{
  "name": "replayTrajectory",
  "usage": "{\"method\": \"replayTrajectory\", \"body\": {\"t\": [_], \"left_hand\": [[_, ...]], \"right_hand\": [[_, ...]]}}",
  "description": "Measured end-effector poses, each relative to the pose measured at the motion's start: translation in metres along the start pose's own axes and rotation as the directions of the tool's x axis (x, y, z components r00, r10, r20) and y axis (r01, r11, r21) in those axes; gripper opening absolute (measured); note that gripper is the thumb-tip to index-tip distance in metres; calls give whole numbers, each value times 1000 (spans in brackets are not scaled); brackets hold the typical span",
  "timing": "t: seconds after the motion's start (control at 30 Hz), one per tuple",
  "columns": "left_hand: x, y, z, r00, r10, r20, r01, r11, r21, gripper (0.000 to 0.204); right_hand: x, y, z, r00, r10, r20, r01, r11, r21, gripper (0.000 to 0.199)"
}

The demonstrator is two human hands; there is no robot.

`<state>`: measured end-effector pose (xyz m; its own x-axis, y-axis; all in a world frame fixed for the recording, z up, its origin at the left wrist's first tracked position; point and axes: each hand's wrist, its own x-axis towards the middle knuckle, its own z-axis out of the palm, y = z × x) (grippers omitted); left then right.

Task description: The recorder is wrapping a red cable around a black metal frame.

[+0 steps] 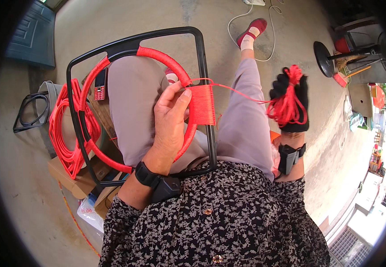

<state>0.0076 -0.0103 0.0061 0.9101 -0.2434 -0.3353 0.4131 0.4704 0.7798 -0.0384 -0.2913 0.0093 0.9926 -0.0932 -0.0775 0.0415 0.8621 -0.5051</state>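
A black rectangular frame (pixel 200 49) with an inner ring rests across my lap. Red cord is wound tightly around long stretches of the ring (pixel 159 55). At the right side, a wide band of wound red cord (pixel 204 107) joins the ring to the frame's side bar. My left hand (pixel 168 118), bare, is closed with thumb and fingers pinching the ring and the band's upper left edge. Off to the right, my right hand (pixel 303 102) in a black glove is closed around a bundle of red cord (pixel 288 107). A single strand (pixel 239 91) runs fairly straight from bundle to band.
To the left, a large coil of red cord (pixel 59 140) leans above a cardboard box (pixel 68 178). Beyond it, another black frame (pixel 17 124) stands by a bucket. A phone (pixel 100 84) lies near my knee. A white cable (pixel 230 26), fan base (pixel 322 58) and broom (pixel 340 79) are farther off.
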Motion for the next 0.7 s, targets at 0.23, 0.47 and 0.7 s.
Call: {"method": "replayTrajectory", "body": {"t": [0.23,0.47,0.7], "left_hand": [[-2,-1,1,998,31,-58,-32,999,-11,19],[-3,2,1,999,24,-35,-26,999,-41,19],[-4,2,0,999,25,-23,-26,999,-35,21]], "right_hand": [[15,58,55,940,296,-172,-332,664,-670,38],[22,84,53,907,370,-200,-407,650,-641,33],[21,76,58,875,343,-342,-470,424,-774,20]]}}
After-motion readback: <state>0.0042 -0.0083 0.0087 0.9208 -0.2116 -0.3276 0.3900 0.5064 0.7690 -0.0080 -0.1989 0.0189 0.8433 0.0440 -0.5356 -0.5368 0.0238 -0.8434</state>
